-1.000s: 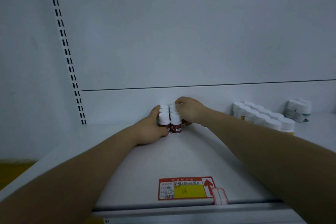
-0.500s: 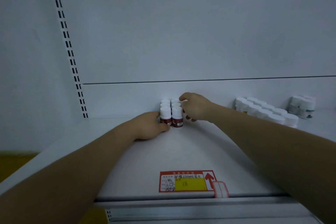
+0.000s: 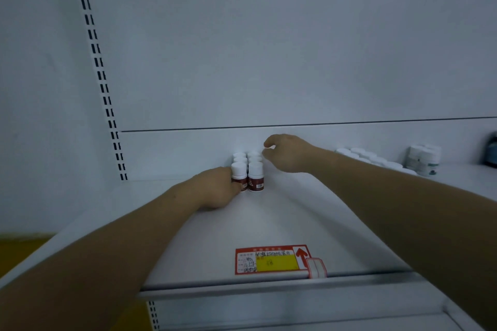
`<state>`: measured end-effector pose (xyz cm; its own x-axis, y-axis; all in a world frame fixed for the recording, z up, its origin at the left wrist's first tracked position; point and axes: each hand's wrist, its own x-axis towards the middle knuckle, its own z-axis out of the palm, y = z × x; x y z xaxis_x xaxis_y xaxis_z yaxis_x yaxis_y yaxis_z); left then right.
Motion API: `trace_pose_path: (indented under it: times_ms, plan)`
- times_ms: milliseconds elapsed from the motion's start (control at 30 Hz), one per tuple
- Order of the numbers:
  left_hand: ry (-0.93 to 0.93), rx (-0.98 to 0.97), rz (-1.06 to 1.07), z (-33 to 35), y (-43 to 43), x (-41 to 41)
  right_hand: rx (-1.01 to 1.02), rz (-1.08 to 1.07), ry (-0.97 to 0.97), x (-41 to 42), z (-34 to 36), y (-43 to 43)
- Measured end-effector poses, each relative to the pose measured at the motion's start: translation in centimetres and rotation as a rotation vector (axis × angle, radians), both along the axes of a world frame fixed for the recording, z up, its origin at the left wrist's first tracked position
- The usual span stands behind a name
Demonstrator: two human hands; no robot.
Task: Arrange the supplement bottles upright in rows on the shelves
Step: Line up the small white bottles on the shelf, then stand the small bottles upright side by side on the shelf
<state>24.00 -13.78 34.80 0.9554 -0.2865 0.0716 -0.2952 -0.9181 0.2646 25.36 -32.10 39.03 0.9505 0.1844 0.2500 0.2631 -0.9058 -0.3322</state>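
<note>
Rightward along the shelf's (image 3: 269,223) back edge runs a line of white-capped bottles (image 3: 376,160), partly hidden behind the right forearm, so I cannot count them; beyond them stand a cluster of larger white jars (image 3: 426,160) and one dark bottle (image 3: 493,152); one red-and-yellow price tag (image 3: 271,260) sits at the front edge. Six red-labelled bottles (image 3: 255,174) stand upright near the back edge, two rows of three, touching; the left hand (image 3: 215,191) rests against the front-left bottle (image 3: 239,173), thumb on its label, fingers hidden, so I cannot tell whether it grips; the right hand (image 3: 287,154) hovers just above and right of the caps, loosely curled, holding nothing.
</note>
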Motion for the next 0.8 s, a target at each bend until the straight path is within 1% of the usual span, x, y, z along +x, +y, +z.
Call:
trace_pose_path:
  times_ms: [133,267,400,533,633,800]
  plan:
    - [-0.013,-0.028,-0.022,-0.4,-0.7,-0.6,-0.08,0.008,0.009,-0.9,-1.0,0.6]
    - [-0.001,-0.043,-0.015,-0.2,-0.8,-0.8,-0.086,-0.005,0.017,-1.2,-1.3,0.9]
    - [0.048,-0.035,0.017,0.7,-0.1,-1.0,-0.084,-0.024,-0.031,-1.7,-0.3,-0.2]
    - [-0.096,-0.025,0.022,3.4,-0.4,-1.7,-0.182,-0.1,-0.07,-2.2,1.9,-3.6]
    - [-0.173,0.017,-0.037,4.7,-2.5,-3.1,-0.257,-0.175,-0.07,-2.6,3.4,-6.8]
    - [-0.139,0.06,-0.148,4.7,-9.1,-5.2,-0.29,-0.205,-0.035,-2.7,4.5,-12.4]
